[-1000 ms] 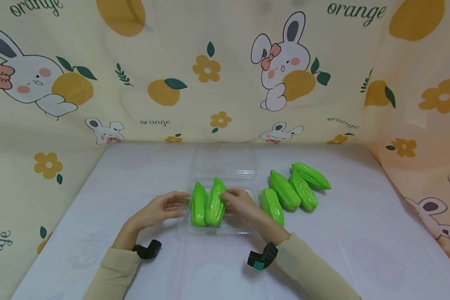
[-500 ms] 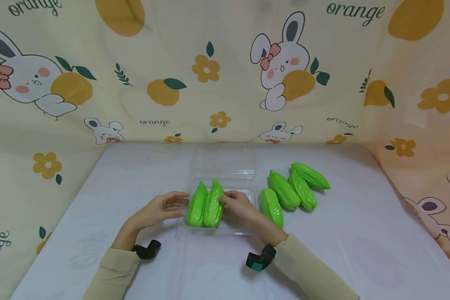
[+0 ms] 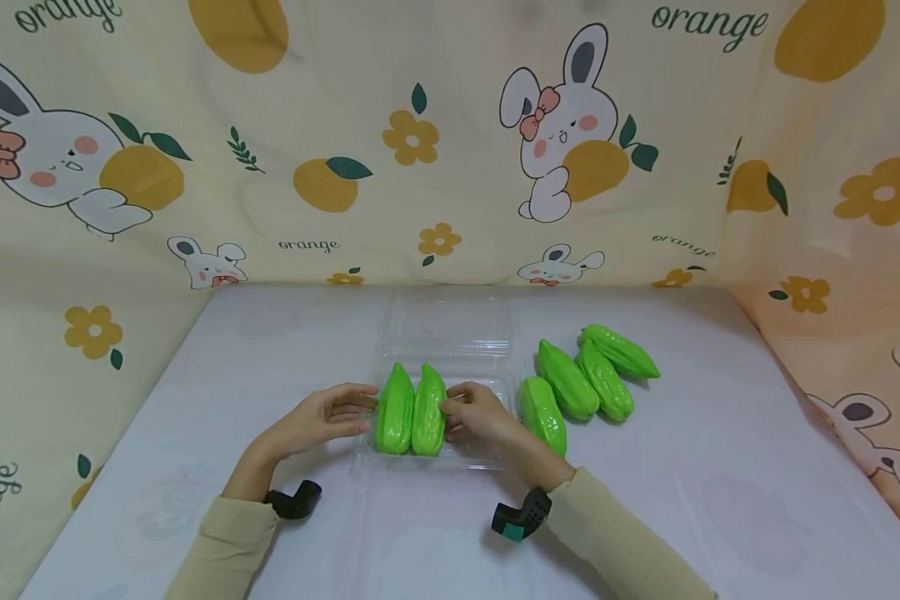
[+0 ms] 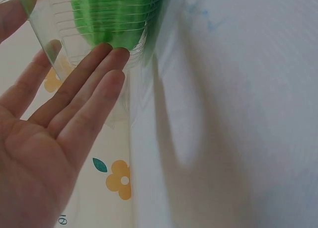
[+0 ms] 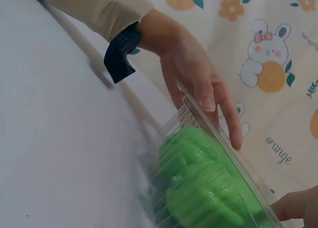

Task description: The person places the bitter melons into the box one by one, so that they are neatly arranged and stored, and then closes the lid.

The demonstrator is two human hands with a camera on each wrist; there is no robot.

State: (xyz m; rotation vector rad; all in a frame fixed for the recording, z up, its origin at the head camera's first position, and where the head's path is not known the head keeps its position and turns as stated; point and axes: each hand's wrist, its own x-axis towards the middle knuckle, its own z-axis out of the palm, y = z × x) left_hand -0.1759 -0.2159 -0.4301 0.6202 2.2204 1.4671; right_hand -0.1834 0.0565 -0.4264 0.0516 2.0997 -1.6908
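Two glossy green ridged gourds stand side by side in the left part of a clear plastic clamshell box (image 3: pixel 487 462), the left gourd (image 3: pixel 395 410) and the right gourd (image 3: pixel 429 410), pointed ends away from me. My left hand (image 3: pixel 337 414) is at the box's left wall, its fingertips against the plastic in the left wrist view. My right hand (image 3: pixel 483 417) is over the box's right part, its thumb tip beside the right gourd's edge. Its fingers reach down, relaxed, in the right wrist view. Whether they touch the gourd is hard to tell.
Several more green gourds lie on the white table right of the box, the nearest gourd (image 3: pixel 543 415) close to my right forearm. The box's lid (image 3: pixel 447 318) lies folded back toward the patterned cloth wall (image 3: pixel 457 192).
Both gourds in the box first shifted slightly left, then the right one straightened with a thin gap at the top between them. My right thumb has eased off the right gourd. The left hand stayed put.
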